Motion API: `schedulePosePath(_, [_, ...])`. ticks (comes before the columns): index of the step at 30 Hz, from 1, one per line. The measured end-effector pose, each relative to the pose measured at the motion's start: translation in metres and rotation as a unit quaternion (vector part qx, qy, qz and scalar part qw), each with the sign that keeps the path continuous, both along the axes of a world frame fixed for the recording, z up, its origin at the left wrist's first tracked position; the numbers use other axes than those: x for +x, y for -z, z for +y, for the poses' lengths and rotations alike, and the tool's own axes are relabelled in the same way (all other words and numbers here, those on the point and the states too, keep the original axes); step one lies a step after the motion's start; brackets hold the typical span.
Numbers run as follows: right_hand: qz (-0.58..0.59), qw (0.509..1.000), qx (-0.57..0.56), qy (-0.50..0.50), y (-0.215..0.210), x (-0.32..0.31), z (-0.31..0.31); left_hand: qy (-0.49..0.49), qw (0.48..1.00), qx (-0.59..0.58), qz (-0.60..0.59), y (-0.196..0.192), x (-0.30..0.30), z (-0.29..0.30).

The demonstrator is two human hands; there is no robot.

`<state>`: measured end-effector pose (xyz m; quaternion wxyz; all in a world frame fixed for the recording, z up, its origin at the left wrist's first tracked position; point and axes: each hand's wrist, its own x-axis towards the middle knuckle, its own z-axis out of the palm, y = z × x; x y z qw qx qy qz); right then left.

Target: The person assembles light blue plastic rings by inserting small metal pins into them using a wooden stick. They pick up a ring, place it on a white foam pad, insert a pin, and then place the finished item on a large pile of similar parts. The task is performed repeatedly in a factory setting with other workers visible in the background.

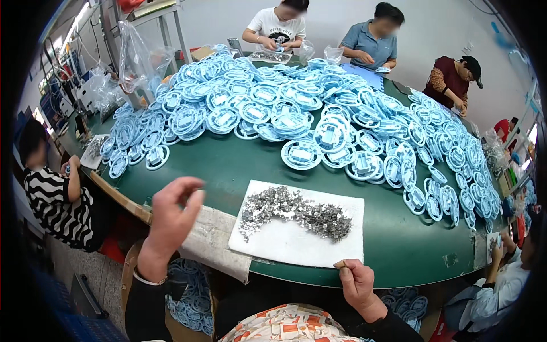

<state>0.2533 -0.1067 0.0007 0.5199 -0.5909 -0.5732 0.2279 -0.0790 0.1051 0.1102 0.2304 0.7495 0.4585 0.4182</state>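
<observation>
The left hand (174, 216) is half open, left of the white pad (285, 248), with nothing visible in it. The right hand (358, 283) is closed near the pad's corner; I cannot tell if it pinches something. Small metal pieces (327, 222) lie on this pad. Dark lettering (279, 31) marks a co-worker's white shirt (263, 24).

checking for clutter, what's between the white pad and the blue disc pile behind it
Only bare green tabletop between white pad and blue disc pile, in the head view.

White wall (441, 34), speckled floor (108, 273) (grey).
</observation>
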Motion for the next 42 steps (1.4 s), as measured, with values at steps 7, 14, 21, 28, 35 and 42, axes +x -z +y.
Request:
schedulePosePath(7, [0.014, 0.999, 0.005, -0.034, 0.0, 0.003, 0.001, 0.214, 0.902, 0.113, 0.358, 0.041, 0.18, 0.112])
schedulePosePath(14, [0.02, 0.999, 0.006, -0.041, 0.0, 0.006, -0.002, 0.223, 0.894, 0.06, 0.383, 0.038, 0.212, 0.14])
schedulePosePath(21, [0.033, 0.997, 0.056, -0.036, 0.004, 0.002, -0.001, 0.161, 0.97, 0.075, 0.165, 0.014, 0.197, 0.118])
schedulePosePath(28, [0.161, 0.984, 0.076, 0.004, -0.023, 0.006, -0.003, 0.301, 0.927, -0.221, -0.036, -0.017, 0.174, 0.009])
schedulePosePath(35, [0.302, 0.952, -0.046, -0.016, -0.064, 0.012, 0.011, 0.406, 0.753, -0.479, -0.198, 0.032, 0.143, -0.083])
schedulePosePath(42, [0.286, 0.937, -0.176, -0.093, -0.06, -0.006, 0.011, 0.314, 0.77, -0.489, -0.263, 0.056, 0.113, -0.097])
